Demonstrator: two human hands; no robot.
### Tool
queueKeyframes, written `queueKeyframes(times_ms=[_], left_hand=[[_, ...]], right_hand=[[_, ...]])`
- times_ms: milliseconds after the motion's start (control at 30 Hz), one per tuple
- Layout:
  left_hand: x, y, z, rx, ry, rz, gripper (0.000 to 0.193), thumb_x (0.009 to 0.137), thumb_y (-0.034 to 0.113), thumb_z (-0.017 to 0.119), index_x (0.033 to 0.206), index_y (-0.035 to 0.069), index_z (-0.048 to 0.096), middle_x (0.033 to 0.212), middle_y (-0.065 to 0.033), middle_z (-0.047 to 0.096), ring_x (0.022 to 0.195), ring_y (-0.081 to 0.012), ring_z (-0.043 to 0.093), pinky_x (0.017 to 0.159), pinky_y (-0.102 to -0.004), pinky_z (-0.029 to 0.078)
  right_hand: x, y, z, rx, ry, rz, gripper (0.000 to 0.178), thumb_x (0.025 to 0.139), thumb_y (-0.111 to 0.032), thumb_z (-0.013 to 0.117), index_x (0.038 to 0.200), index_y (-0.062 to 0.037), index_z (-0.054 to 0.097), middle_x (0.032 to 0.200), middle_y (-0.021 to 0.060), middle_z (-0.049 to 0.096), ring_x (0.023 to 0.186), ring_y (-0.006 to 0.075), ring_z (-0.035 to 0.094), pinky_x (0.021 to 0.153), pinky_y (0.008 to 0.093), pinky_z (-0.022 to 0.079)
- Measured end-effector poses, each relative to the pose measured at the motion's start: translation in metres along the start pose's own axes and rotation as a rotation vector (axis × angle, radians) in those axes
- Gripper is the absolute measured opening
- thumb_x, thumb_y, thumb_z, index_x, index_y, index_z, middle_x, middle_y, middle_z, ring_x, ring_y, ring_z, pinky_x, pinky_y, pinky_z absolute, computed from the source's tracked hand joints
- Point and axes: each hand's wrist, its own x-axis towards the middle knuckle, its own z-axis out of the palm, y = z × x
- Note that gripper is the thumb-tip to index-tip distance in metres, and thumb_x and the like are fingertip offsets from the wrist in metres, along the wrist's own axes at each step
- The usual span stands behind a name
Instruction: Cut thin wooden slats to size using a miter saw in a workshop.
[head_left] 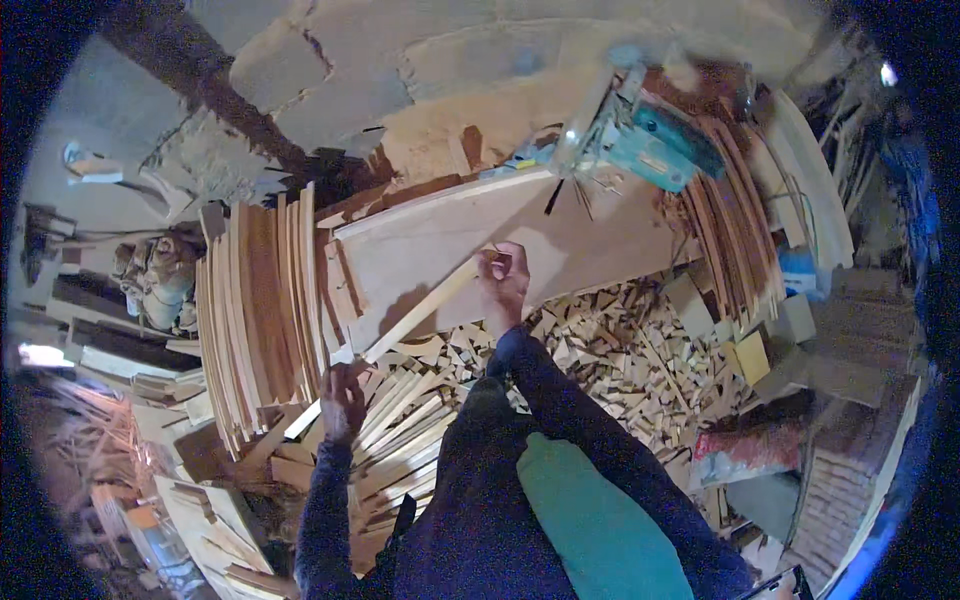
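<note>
A narrow pale wooden strip slants between my two hands, above the near side of a light wooden bench top. My right hand pinches its upper right end between thumb and bent fingers. At the lower left end, my left hand is closed around the strip, beside a tall stack of long wooden boards. Its fingers are partly hidden in shadow. A dark thin stick lies toward the far side of the bench top.
A teal power tool stands at the bench's far right, beside another stack of boards. Many wood offcuts are heaped below the bench's near edge. Loose strips lie beneath my left hand. A red-and-white sack sits at the right.
</note>
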Motion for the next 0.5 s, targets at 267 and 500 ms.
queueKeyframes(times_ms=[267, 500], left_hand=[[0.035, 0.021, 0.019, 0.063, -0.053, 0.111, 0.023, 0.087, 0.007, 0.061, 0.108, 0.001, 0.054, 0.098, -0.0198, 0.059, 0.089, -0.0383, 0.058, 0.075, -0.0455, 0.048], [0.068, 0.033, 0.041, -0.077, -0.039, 0.097, 0.021, 0.086, 0.003, 0.059, 0.106, 0.000, 0.054, 0.101, -0.0200, 0.059, 0.093, -0.0394, 0.058, 0.079, -0.0480, 0.049]], right_hand=[[0.002, 0.008, -0.010, 0.054, 0.035, -0.015, 0.028, 0.083, -0.005, 0.069, 0.106, -0.0104, 0.052, 0.081, -0.0024, 0.056, 0.072, 0.0065, 0.049, 0.062, 0.0241, 0.043], [-0.002, -0.021, -0.005, 0.240, 0.045, 0.105, 0.030, 0.082, 0.004, 0.065, 0.105, -0.0091, 0.051, 0.080, -0.0025, 0.055, 0.070, 0.0074, 0.050, 0.062, 0.0218, 0.042]])
